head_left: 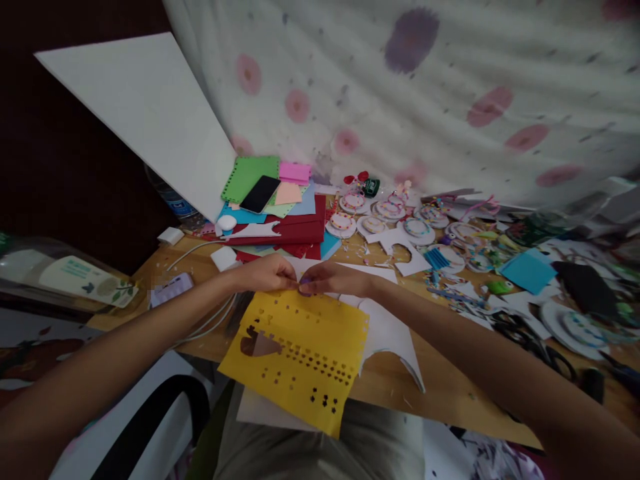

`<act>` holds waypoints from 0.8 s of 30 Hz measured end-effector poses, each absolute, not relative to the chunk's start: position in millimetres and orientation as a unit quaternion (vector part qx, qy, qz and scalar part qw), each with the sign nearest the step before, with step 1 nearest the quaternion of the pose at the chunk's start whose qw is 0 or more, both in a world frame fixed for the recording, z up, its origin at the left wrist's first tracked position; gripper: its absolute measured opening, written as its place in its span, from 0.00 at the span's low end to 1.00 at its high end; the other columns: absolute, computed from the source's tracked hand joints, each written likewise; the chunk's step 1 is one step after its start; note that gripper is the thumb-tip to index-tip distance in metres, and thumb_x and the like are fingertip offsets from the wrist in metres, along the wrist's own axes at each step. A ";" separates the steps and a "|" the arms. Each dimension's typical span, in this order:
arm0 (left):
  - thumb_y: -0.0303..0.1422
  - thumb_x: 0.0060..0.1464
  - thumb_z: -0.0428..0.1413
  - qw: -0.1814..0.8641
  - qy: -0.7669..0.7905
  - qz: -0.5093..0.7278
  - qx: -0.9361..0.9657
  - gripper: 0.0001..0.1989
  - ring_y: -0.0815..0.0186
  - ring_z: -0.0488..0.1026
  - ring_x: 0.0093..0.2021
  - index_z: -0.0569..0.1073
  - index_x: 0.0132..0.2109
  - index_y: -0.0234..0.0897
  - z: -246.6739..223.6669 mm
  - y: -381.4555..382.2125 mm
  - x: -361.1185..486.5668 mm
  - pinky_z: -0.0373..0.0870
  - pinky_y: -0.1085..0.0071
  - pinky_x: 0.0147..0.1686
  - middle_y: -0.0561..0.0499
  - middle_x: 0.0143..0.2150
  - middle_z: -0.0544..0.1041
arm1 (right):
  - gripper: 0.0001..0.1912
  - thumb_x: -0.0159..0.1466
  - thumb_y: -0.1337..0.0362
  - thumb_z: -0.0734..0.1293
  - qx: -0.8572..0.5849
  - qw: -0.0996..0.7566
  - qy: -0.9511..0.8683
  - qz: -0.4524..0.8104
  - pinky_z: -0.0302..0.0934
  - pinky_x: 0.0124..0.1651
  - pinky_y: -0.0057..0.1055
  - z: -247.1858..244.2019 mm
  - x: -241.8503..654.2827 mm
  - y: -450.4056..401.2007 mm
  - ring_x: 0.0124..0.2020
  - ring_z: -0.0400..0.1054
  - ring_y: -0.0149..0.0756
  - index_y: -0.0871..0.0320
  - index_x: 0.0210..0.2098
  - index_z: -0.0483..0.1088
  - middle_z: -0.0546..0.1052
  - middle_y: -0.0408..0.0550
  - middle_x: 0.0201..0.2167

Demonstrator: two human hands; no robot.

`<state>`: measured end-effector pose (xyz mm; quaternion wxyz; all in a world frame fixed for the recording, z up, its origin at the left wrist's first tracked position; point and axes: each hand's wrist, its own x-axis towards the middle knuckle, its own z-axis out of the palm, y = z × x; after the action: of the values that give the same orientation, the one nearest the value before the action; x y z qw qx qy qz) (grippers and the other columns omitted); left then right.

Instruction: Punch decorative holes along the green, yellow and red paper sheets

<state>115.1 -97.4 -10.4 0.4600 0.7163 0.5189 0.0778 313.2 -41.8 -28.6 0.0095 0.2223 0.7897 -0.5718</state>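
A sheet of yellow paper (320, 333) hangs over the table's front edge above my lap. Rows of small shaped holes and one larger cut-out run across it. My left hand (273, 272) is closed at the sheet's upper edge, thumb and fingers pinched together. Right beside it, my right hand (335, 279) is closed round a small purple thing (306, 287) at the same edge. Fingers hide most of that thing; it looks like a craft punch. White cut paper (393, 333) lies on the table under and to the right of the yellow sheet.
Behind my hands lie red paper (305, 227), a green sheet (253, 175) and a phone (261, 194). Several white discs with beaded rings (417, 229) spread rightward. Scissors (537, 347) lie at right. A white cable (220, 320) and a purple case (173, 290) are at left.
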 end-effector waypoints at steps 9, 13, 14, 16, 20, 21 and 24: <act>0.40 0.48 0.53 0.468 0.519 0.087 0.710 0.14 0.71 0.58 0.22 0.73 0.29 0.31 -13.7 -96.0 110.6 0.52 0.75 0.22 0.54 0.22 0.65 | 0.12 0.60 0.57 0.65 0.235 0.020 0.791 -0.565 0.52 0.31 0.27 -27.6 315.5 -42.2 0.28 0.58 0.30 0.62 0.32 0.69 0.67 0.43 0.27; 0.39 0.48 0.54 0.471 0.521 0.092 0.706 0.13 0.71 0.59 0.22 0.74 0.29 0.31 -15.1 -96.4 110.2 0.51 0.75 0.22 0.54 0.21 0.65 | 0.14 0.60 0.55 0.65 0.242 0.008 0.776 -0.582 0.51 0.30 0.27 -30.0 315.4 -44.0 0.27 0.58 0.29 0.62 0.32 0.69 0.66 0.43 0.26; 0.39 0.48 0.54 0.473 0.521 0.093 0.704 0.13 0.71 0.59 0.22 0.74 0.30 0.31 -15.2 -96.7 110.4 0.52 0.75 0.22 0.54 0.21 0.65 | 0.15 0.60 0.54 0.65 0.241 0.008 0.776 -0.583 0.51 0.30 0.27 -30.1 314.9 -44.0 0.28 0.58 0.29 0.62 0.33 0.69 0.67 0.43 0.27; 0.39 0.48 0.54 0.479 0.520 0.094 0.701 0.13 0.72 0.59 0.22 0.74 0.30 0.32 -15.2 -97.6 110.8 0.52 0.75 0.22 0.54 0.22 0.65 | 0.15 0.60 0.54 0.65 0.236 0.011 0.781 -0.579 0.52 0.30 0.27 -29.7 313.6 -43.6 0.28 0.59 0.30 0.62 0.33 0.70 0.68 0.44 0.27; 0.40 0.48 0.55 0.481 0.521 0.099 0.698 0.14 0.72 0.58 0.22 0.74 0.29 0.32 -15.6 -98.3 110.7 0.51 0.75 0.22 0.54 0.21 0.64 | 0.13 0.61 0.56 0.65 0.230 0.011 0.796 -0.559 0.52 0.32 0.28 -28.1 310.6 -42.3 0.28 0.59 0.30 0.62 0.32 0.70 0.68 0.44 0.26; 0.40 0.48 0.55 0.480 0.521 0.100 0.698 0.14 0.72 0.58 0.22 0.74 0.29 0.32 -15.9 -98.1 110.4 0.51 0.75 0.22 0.54 0.21 0.64 | 0.13 0.61 0.57 0.65 0.231 0.010 0.798 -0.557 0.52 0.32 0.28 -27.9 310.2 -42.0 0.28 0.60 0.31 0.62 0.31 0.70 0.68 0.44 0.26; 0.40 0.47 0.55 0.482 0.521 0.099 0.698 0.14 0.72 0.58 0.22 0.74 0.30 0.31 -17.1 -97.0 109.2 0.52 0.75 0.22 0.54 0.22 0.65 | 0.12 0.61 0.58 0.65 0.231 0.017 0.800 -0.553 0.54 0.33 0.28 -28.1 310.1 -41.1 0.29 0.61 0.31 0.62 0.32 0.71 0.70 0.45 0.27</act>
<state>109.2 -97.0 -17.1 0.4815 0.6979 0.5207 0.0995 310.1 -41.1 -28.1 0.0166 0.2313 0.8002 -0.5531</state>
